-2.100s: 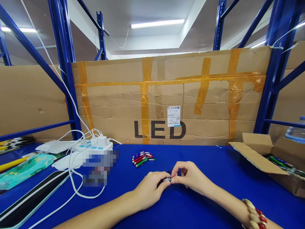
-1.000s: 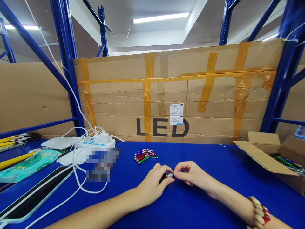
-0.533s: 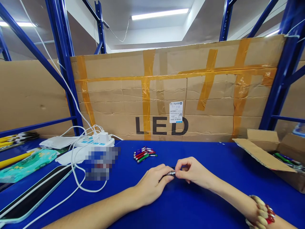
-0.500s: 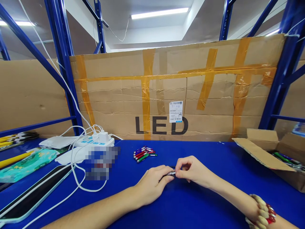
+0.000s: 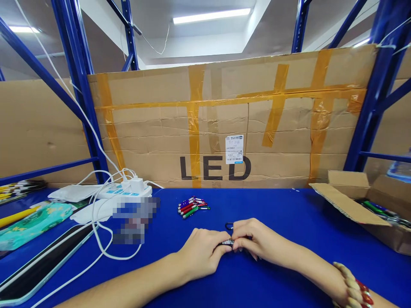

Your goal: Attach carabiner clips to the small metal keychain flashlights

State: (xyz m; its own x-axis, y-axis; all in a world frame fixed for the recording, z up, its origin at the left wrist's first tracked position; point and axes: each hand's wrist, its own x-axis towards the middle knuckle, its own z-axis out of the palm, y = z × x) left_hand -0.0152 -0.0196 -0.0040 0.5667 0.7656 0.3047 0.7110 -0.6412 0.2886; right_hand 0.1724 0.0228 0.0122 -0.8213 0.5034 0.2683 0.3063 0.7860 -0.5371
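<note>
My left hand (image 5: 205, 252) pinches one end of a small silvery cylindrical piece (image 5: 227, 242) between thumb and fingers. At its other end, my right hand (image 5: 253, 239) also grips it with thumb and fingertips. Most of the piece is hidden by the fingers, so its kind cannot be told. A dark curved clip (image 5: 229, 225) shows just behind the right fingertips; whether it is joined to the piece is unclear. Beyond my hands lies a small pile of shiny metal tubes (image 5: 192, 207) in red, green and purple.
On the right stands an open cardboard box (image 5: 349, 205) holding similar tubes. A white power strip (image 5: 141, 194) with cables, a dark flat device (image 5: 48, 261) and a teal packet (image 5: 41, 224) lie on the left. A taped cardboard panel (image 5: 154, 141) closes off the back.
Both hands have come slightly lower and nearer with the silvery piece. My right fingers have closed further round it, and the dark clip shows more. The view has shifted a little.
</note>
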